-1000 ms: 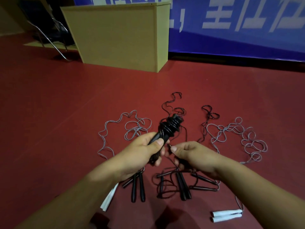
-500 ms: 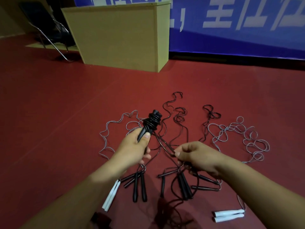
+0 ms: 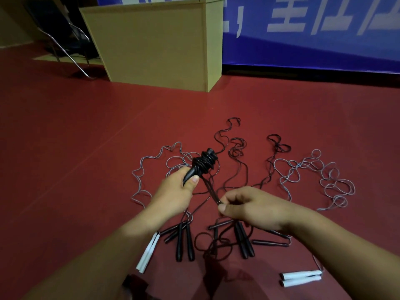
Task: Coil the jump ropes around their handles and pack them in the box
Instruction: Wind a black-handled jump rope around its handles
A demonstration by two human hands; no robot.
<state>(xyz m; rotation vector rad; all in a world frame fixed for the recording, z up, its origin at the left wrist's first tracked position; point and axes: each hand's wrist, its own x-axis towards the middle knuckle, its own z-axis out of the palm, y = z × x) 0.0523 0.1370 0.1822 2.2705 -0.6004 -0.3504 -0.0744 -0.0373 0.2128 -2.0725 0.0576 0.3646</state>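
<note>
Since a second before, the left hand (image 3: pixel 173 198), gripping the half-wound black handles (image 3: pixel 200 167), had swung to eleven o'clock of the right hand (image 3: pixel 255 207), whose fingertips pinched the taut cord (image 3: pixel 211 191), so winding was continuing.

A dark red floor (image 3: pixel 86 148) is seen, with a tan wooden cabinet (image 3: pixel 155 44), a blue banner (image 3: pixel 313 44) and a metal-framed chair (image 3: pixel 58 33) behind.

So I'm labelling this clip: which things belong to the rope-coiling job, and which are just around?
Job: left hand, half-coiled black rope, right hand, loose ropes, white handles.
Around: wooden cabinet, chair, blue banner.
</note>
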